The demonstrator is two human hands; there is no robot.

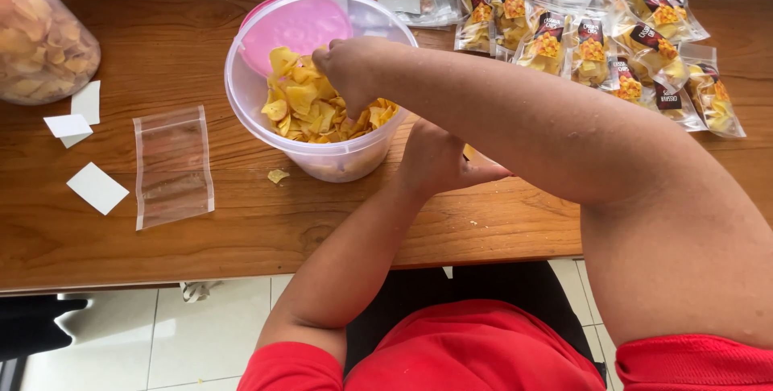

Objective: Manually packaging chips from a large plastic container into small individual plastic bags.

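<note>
The right hand [350,65] reaches into the clear tub [241,105], its grip closing on yellow chips [302,105] — fingers buried, so the hold is unclear. The left hand [435,161] rests beside the tub on the counter [483,222], its grip hidden. Filling seems underway — an empty clear bag [171,165] lies well left.

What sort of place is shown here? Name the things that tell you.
Probably a small home snack-packing spot: a wooden table, a clear tub of yellow chips, and a pile of filled chip packets.
</note>
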